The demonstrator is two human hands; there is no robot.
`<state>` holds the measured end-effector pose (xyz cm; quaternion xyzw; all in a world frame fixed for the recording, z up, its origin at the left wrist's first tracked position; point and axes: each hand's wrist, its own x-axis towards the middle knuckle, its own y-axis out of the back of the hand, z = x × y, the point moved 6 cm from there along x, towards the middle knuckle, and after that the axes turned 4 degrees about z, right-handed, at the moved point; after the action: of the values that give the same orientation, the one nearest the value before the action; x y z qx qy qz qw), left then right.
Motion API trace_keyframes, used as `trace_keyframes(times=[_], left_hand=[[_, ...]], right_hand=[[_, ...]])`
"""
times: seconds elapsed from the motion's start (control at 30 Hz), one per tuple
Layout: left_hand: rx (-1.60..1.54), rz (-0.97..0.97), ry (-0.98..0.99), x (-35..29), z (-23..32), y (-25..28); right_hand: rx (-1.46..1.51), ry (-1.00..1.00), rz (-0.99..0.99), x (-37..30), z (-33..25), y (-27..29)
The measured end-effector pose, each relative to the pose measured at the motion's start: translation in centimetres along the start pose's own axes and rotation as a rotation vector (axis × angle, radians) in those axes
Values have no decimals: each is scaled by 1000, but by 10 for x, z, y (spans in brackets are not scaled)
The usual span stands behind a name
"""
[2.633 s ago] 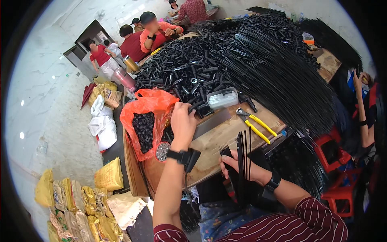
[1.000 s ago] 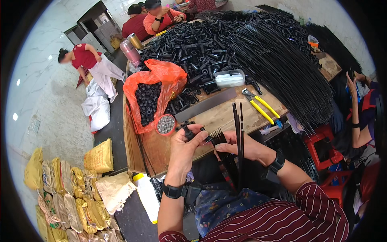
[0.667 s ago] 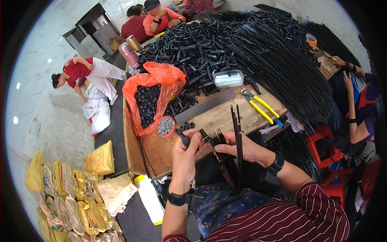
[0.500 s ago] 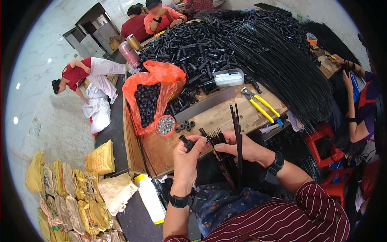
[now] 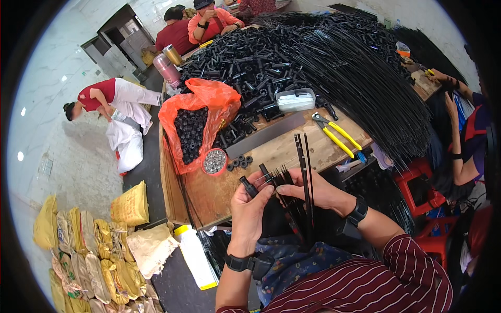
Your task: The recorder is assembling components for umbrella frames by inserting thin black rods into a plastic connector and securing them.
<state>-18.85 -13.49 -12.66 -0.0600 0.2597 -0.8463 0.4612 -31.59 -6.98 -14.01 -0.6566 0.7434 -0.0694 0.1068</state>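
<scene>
My left hand (image 5: pixel 248 211) is closed around a short black plastic tube piece (image 5: pixel 248 184), which sticks out past the fingers. A bundle of thin black rods (image 5: pixel 293 201) is gripped in my right hand (image 5: pixel 319 194), with a few longer rods (image 5: pixel 305 156) standing up from it. The left fingertips meet the upper rod tips, beside a second black tube end (image 5: pixel 264 169); whether they touch it is hard to tell. Just beyond my hands, several small black rings (image 5: pixel 240 163) lie on the wooden table (image 5: pixel 195 201).
A red cup of small metal parts (image 5: pixel 214 161), an orange bag of black parts (image 5: pixel 190 130), a grey metal strip (image 5: pixel 266 136), a clear box (image 5: pixel 296 100) and yellow-handled pliers (image 5: pixel 336 135) lie ahead. Behind are heaped black tubes (image 5: pixel 245 65) and long rods (image 5: pixel 365 88). Several people work around.
My left hand has shifted slightly right, toward the rod bundle, with its tube piece turned. My right hand stays nearly still. At the left, a person has bent over a white sack.
</scene>
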Motion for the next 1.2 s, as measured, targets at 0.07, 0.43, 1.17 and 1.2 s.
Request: trace_keyframes(times=[0.07,0.43,1.17,1.2], left_hand=[[24,9,7,-1,1,1],[113,92,-33,0,2,-2],[124,44,-114,-2,14,-4],[121,46,-100,-2,14,-3]], right_hand=[[6,9,3,0,-2,-1],[29,40,47,-2,-10,-4],[208,-36,-19,7,-4,-9],[208,-35,-18,6,-6,-9]])
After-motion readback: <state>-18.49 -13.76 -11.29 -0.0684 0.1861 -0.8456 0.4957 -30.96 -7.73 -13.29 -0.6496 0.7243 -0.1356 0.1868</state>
